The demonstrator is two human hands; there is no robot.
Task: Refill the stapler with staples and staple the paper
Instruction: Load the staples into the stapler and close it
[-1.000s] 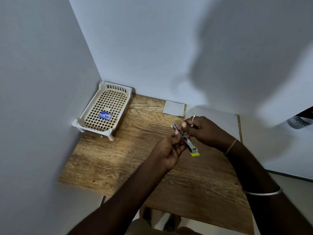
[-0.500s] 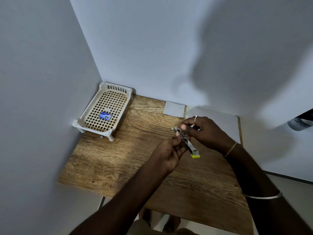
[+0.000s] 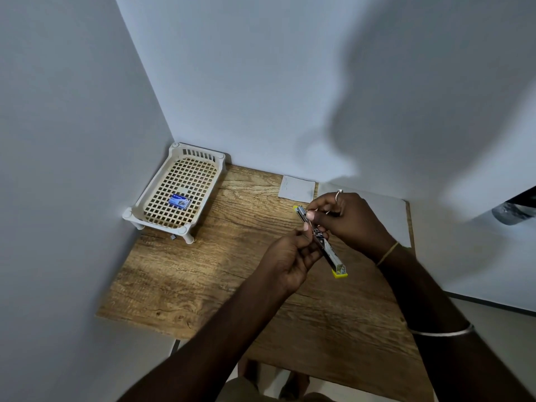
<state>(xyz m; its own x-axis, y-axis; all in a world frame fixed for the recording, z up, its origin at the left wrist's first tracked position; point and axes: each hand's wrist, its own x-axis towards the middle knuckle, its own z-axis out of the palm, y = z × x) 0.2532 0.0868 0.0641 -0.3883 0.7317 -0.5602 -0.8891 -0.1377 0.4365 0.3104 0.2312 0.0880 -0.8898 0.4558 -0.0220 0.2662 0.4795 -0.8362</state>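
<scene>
A small yellow and metal stapler is held opened out flat above the wooden table. My left hand grips its middle from the left. My right hand pinches the far half of the stapler from above, thumb on the metal channel. Whether staples lie in the channel is too small to tell. A small blue staple box lies in the cream plastic basket at the back left. A small sheet of white paper lies flat at the table's back edge.
White walls close in the table on the left and at the back. A larger white sheet lies at the back right, partly under my right hand. A tiny grey object sits on the table under the basket's front edge.
Both hands and the stapler have shifted only slightly. My right hand's fingers have moved a little along the stapler's far half.
</scene>
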